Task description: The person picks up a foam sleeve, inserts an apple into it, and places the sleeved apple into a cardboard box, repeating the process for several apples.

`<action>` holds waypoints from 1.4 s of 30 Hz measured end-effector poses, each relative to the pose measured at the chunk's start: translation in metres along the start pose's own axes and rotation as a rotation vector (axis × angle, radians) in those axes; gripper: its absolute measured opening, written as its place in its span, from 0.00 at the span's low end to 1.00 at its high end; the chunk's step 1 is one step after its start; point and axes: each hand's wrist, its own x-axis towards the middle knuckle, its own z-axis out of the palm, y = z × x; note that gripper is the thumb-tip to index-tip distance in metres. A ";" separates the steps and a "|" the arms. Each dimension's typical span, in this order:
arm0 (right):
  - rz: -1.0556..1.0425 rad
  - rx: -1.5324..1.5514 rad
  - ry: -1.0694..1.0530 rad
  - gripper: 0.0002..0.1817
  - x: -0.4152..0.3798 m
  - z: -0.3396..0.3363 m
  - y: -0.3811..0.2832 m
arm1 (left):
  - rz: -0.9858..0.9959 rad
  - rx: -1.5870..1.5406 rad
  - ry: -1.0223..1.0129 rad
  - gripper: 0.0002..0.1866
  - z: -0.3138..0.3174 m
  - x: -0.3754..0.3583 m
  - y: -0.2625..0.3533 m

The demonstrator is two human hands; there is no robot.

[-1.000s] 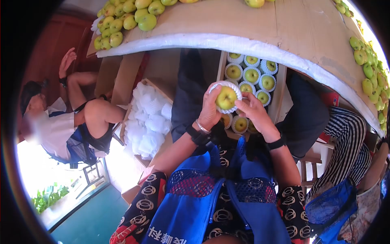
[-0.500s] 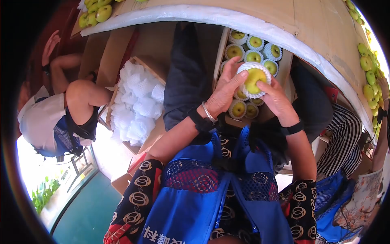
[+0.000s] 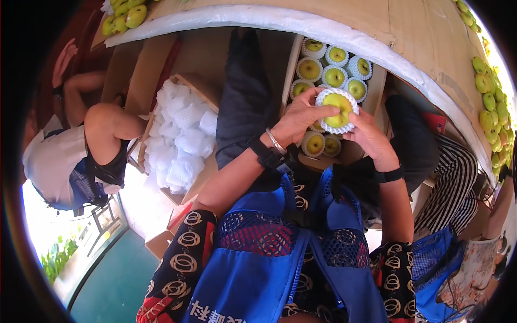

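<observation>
A person's left hand (image 3: 298, 117) and right hand (image 3: 372, 138) grip a round yellow-green apple (image 3: 339, 102) in a white foam-net sleeve (image 3: 337, 128), above an open brown cardboard box (image 3: 377, 86), between its left and right edges. Seating the apple appears the step in hand; the next move calls for steady fingers evening the sleeve's rim.

Head cam looks fwd & down over the wearer's blue vest (image 3: 245, 285), v. wide view. L hand (image 3: 295, 119) & R hand (image 3: 371, 137) close, approx. mid-frame; bench (image 3: 323, 13) across top
</observation>
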 end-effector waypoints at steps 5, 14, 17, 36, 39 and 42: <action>-0.188 -0.120 0.125 0.33 0.003 -0.002 -0.007 | -0.119 0.093 0.053 0.33 -0.003 -0.005 0.006; -0.210 -0.290 0.001 0.26 0.013 -0.009 0.004 | -0.149 0.156 -0.052 0.40 -0.006 -0.004 -0.016; -0.196 -0.341 0.044 0.26 0.017 -0.023 0.011 | -0.269 0.144 -0.030 0.42 -0.019 0.000 -0.021; -0.067 0.021 0.013 0.31 0.022 -0.017 0.041 | -0.257 0.193 0.037 0.31 -0.012 -0.004 -0.028; -0.033 -0.070 0.023 0.34 0.017 -0.012 0.030 | -0.162 0.216 -0.002 0.31 -0.015 0.002 -0.029; -0.074 -0.344 0.063 0.38 0.014 -0.016 0.015 | -0.124 0.164 -0.028 0.32 -0.015 0.007 -0.031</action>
